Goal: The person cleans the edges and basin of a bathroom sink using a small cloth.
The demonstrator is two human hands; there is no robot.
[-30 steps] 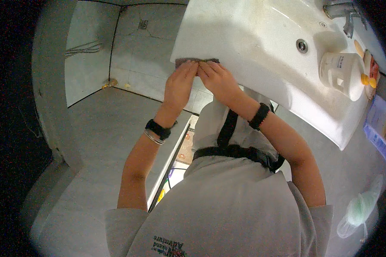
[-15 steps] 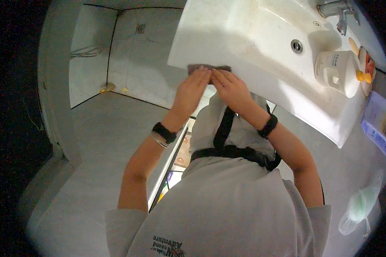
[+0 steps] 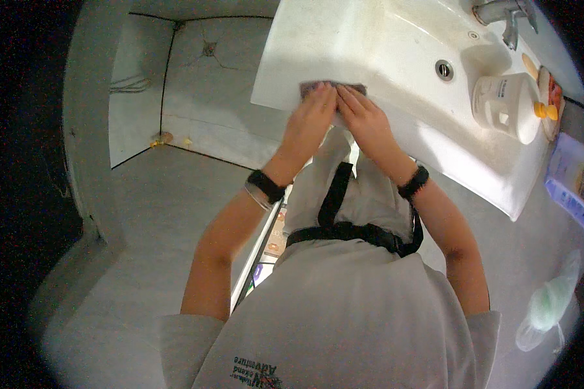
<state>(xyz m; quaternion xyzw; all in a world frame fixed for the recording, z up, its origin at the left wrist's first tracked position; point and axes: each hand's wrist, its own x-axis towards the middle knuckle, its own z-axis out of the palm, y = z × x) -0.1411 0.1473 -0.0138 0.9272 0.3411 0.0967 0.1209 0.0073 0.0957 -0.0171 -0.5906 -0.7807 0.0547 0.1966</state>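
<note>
A brownish-grey cloth point(image 3: 357, 88) lies against the front rim of the white washbasin point(image 3: 282, 71), near its left end. Both hands hold it there side by side, fingers pressed together and pointing away from me. My left hand point(image 3: 311, 117) covers the cloth's left part. Next to it, almost touching, my right hand point(image 3: 370, 126) covers the right part. Only strips of cloth show past the fingertips, and its underside is hidden.
On the basin's right side stands a white bottle point(image 3: 506, 107) with a yellow cap, below the metal faucet point(image 3: 506, 16). A drain point(image 3: 444, 70) sits in the bowl. At right are a purple-white package point(image 3: 568, 181) and a pale green mesh bundle point(image 3: 545, 308).
Both hands and the cloth have slid a little to the right and farther from me along the basin rim. They keep hold of the cloth.
</note>
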